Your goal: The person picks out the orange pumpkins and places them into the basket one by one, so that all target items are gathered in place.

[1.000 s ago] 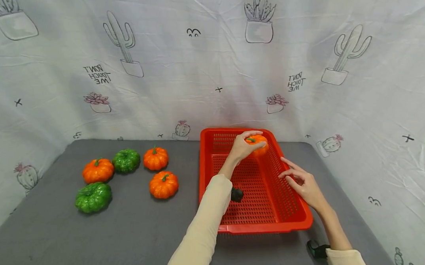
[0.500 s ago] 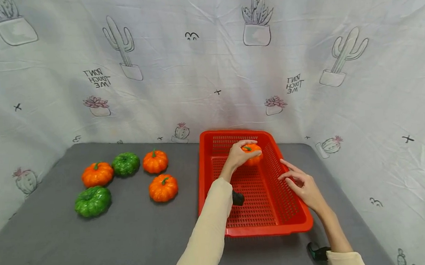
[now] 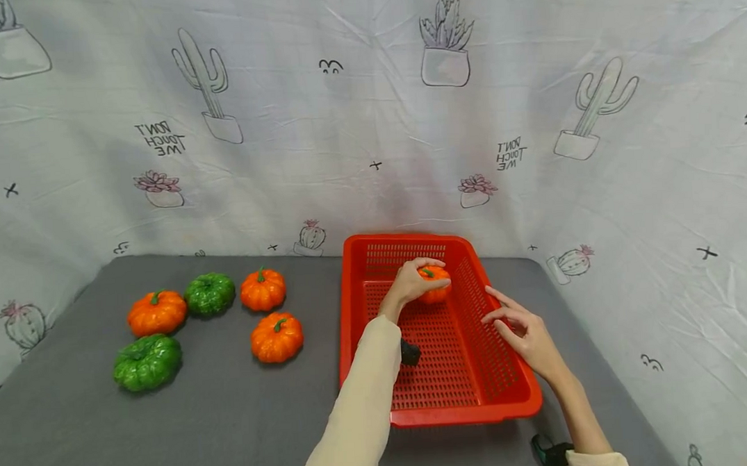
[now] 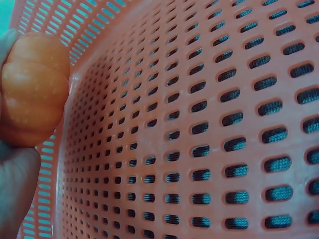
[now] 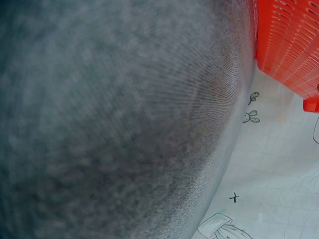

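Observation:
My left hand [image 3: 407, 286] reaches into the red plastic basket [image 3: 463, 415] and holds an orange toy pumpkin [image 3: 435, 286] between thumb and fingers, near the far right part of the basket. In the left wrist view the pumpkin [image 4: 37, 89] is at the left edge, with the slotted floor of the basket beside it. My right hand [image 3: 527, 339] rests at the right rim of the basket, its fingers loosely spread over the edge. The right wrist view takes in grey cloth and a corner of the basket [image 5: 289, 45], but no fingers.
Left of the basket on the grey table [image 3: 219, 427] sit an orange pumpkin [image 3: 276, 337], a second [image 3: 262, 290] and a third [image 3: 157, 313]. Two green pumpkins stand among them, one behind [image 3: 210, 294] and one in front [image 3: 147, 362]. A white printed curtain [image 3: 270, 161] backs the table.
My left hand has lowered the orange pumpkin deeper into the basket and shifted slightly left and nearer. The right hand has kept its place at the rim. The head view has turned a little.

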Available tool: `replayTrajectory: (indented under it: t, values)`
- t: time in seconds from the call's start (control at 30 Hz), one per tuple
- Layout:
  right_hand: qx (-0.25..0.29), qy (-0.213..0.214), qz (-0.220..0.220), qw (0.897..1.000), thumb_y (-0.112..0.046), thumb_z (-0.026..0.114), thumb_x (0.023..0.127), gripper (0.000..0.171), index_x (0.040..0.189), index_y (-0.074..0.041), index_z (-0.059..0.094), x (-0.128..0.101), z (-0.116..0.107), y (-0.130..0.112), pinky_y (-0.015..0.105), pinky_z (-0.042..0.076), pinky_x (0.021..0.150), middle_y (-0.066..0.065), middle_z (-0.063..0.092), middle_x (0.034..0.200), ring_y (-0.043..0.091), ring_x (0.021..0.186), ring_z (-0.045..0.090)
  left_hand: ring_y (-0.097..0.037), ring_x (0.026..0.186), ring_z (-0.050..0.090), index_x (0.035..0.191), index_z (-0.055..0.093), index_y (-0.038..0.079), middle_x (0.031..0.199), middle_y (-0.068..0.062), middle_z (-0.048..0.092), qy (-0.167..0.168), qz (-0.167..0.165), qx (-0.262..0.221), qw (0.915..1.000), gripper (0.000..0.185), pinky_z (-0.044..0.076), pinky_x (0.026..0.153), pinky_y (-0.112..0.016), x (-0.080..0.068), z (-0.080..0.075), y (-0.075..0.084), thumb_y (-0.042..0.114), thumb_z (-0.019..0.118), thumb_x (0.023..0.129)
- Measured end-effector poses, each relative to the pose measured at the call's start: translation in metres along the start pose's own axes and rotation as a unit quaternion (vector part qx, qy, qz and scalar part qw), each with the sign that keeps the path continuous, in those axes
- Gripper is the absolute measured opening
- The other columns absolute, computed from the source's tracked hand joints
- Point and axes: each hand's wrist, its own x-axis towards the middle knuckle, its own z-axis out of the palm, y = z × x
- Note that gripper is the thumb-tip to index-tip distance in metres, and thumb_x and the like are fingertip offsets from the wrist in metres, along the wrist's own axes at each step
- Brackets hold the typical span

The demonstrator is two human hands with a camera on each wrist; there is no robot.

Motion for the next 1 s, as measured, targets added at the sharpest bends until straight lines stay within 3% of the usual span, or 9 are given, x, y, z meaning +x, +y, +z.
replayTrajectory:
  t: [0.47, 0.77, 1.0]
  values:
    - [-0.006, -0.004, 0.002, 1.000, 0.009, 0.051, 0.085, 0.015, 0.092, 0.005, 0.064, 0.002, -0.002, -0.001, 0.018, 0.041, 0.067, 0.026, 0.036, 0.135, 0.042, 0.119, 0.037, -0.013, 0.079, 0.057, 0.108, 0.066, 0.018, 0.110, 0.001, 0.053, -0.039, 0.000, 0.031, 0.9988, 0.035, 0.049, 0.068, -0.025, 0.003, -0.003, -0.010, 0.024, 0.074, 0.074]
    - [-0.001, -0.003, 0.004, 1.000, 0.011, 0.051, 0.084, 0.015, 0.092, 0.007, 0.063, 0.000, -0.003, -0.001, 0.017, 0.040, 0.067, 0.026, 0.035, 0.135, 0.042, 0.117, 0.036, -0.013, 0.078, 0.055, 0.108, 0.065, 0.009, 0.110, -0.001, 0.053, -0.059, 0.025, 0.025, 0.9976, 0.034, 0.048, 0.066, -0.024, -0.002, -0.003, -0.004, 0.021, 0.072, 0.077]
    - [-0.003, -0.005, 0.010, 1.000, 0.010, 0.050, 0.085, 0.015, 0.092, 0.007, 0.063, 0.002, 0.000, -0.002, 0.013, 0.041, 0.075, 0.026, 0.035, 0.135, 0.041, 0.119, 0.035, -0.020, 0.101, 0.052, 0.102, 0.066, -0.001, 0.112, -0.009, 0.057, -0.071, 0.053, 0.020, 0.9959, 0.028, 0.047, 0.078, -0.028, -0.012, -0.009, 0.010, 0.013, 0.070, 0.078]
